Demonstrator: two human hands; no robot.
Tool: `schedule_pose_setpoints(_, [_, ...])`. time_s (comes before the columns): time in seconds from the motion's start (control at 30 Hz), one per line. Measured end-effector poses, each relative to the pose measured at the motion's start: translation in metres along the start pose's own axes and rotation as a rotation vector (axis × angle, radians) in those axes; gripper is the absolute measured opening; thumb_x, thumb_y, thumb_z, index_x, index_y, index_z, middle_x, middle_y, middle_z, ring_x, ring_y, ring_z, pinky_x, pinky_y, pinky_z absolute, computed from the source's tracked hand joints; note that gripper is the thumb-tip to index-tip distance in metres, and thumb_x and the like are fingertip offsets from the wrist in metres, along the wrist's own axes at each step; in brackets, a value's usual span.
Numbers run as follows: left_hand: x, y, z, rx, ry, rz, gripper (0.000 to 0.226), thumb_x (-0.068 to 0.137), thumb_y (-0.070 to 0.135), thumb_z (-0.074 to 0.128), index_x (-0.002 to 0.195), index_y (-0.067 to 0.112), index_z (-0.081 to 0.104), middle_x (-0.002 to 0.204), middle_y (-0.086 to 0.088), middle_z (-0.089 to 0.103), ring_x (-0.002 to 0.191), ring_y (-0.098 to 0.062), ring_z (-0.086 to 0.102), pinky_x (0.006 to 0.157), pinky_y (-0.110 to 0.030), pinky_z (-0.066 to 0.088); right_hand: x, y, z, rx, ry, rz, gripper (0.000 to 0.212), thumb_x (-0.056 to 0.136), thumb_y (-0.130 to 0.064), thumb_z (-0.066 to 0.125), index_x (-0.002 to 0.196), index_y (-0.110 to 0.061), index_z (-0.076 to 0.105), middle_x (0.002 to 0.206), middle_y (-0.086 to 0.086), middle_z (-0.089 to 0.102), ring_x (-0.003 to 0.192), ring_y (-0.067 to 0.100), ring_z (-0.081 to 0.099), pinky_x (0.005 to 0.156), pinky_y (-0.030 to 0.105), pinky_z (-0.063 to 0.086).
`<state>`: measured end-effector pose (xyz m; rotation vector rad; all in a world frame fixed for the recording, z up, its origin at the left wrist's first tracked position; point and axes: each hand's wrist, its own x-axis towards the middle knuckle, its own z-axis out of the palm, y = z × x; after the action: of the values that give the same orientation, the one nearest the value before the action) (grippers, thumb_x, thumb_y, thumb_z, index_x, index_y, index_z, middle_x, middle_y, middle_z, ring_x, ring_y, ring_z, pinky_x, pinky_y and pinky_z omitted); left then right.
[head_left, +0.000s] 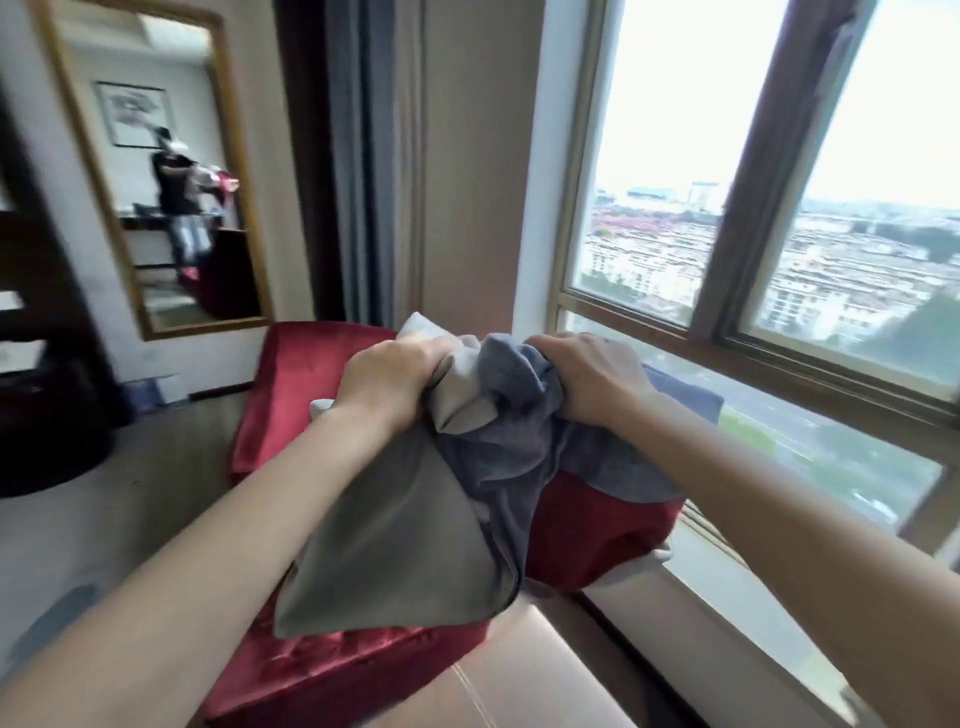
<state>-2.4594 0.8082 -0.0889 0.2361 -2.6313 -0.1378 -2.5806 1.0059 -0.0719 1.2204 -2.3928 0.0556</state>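
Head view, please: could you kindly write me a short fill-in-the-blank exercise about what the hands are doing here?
The left hand grips the pale cloth, whose colour is ____.
The right hand grips the blue cloth above a seat covered in ____ fabric.
A gold-framed ____ hangs on the wall at left.
Missing words: grey; red; mirror.
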Motion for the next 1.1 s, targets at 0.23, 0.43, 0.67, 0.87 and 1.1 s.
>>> schedule_pose_setpoints(0.23, [-0.079, -0.112, -0.088, 0.158, 0.086, -0.212, 0.027, 0.092, 0.041, 0.046, 0.118, 0.046, 0.049, 0.123, 0.006, 0.054, 0.107, -0.027, 0.058, 0.070, -0.029, 0.035, 0.080, -0.142, -0.006, 0.146, 0.102, -0.223, 0.024, 0.080, -0.043, 0.056, 0.100, -0.037, 0.045, 0.102, -0.010, 0.060, 0.100, 0.022, 0.059, 0.069, 0.033, 0.045])
schedule_pose_setpoints(0.43, [-0.170, -0.203, -0.165, 0.293, 0.119, -0.417, 0.028, 0.091, 0.042, 0.048, 0.120, 0.047, 0.049, 0.125, 0.008, 0.055, 0.106, -0.026, 0.059, 0.083, -0.039, 0.049, 0.125, -0.291, -0.021, 0.261, 0.174, -0.433, 0.035, 0.078, -0.043, 0.058, 0.110, -0.038, 0.047, 0.107, -0.007, 0.062, 0.102, 0.024, 0.061, 0.068, 0.032, 0.045])
schedule_pose_setpoints(0.67, [-0.296, -0.288, -0.248, 0.365, 0.129, -0.619, 0.029, 0.091, 0.043, 0.046, 0.119, 0.050, 0.047, 0.122, 0.008, 0.054, 0.104, -0.023, 0.058, 0.081, -0.041, 0.049, 0.145, -0.473, -0.049, 0.367, 0.187, -0.643, 0.038, 0.074, -0.043, 0.061, 0.109, -0.037, 0.046, 0.107, -0.005, 0.063, 0.102, 0.026, 0.061, 0.069, 0.034, 0.046])
schedule_pose_setpoints(0.87, [-0.389, -0.352, -0.307, 0.517, 0.128, -0.775, 0.030, 0.093, 0.038, 0.047, 0.121, 0.048, 0.044, 0.120, 0.001, 0.056, 0.104, -0.029, 0.060, 0.078, -0.039, 0.049, 0.145, -0.611, -0.070, 0.434, 0.196, -0.777, 0.040, 0.075, -0.045, 0.061, 0.113, -0.038, 0.049, 0.106, -0.004, 0.062, 0.101, 0.027, 0.061, 0.070, 0.035, 0.046])
schedule_pose_setpoints(1.1, [-0.477, -0.406, -0.362, 0.604, 0.141, -0.905, 0.033, 0.091, 0.031, 0.048, 0.121, 0.044, 0.046, 0.116, -0.001, 0.056, 0.104, -0.031, 0.059, 0.077, -0.041, 0.049, 0.148, -0.742, -0.092, 0.475, 0.227, -0.909, 0.043, 0.074, -0.045, 0.063, 0.114, -0.037, 0.049, 0.104, -0.004, 0.060, 0.097, 0.028, 0.060, 0.062, 0.033, 0.040])
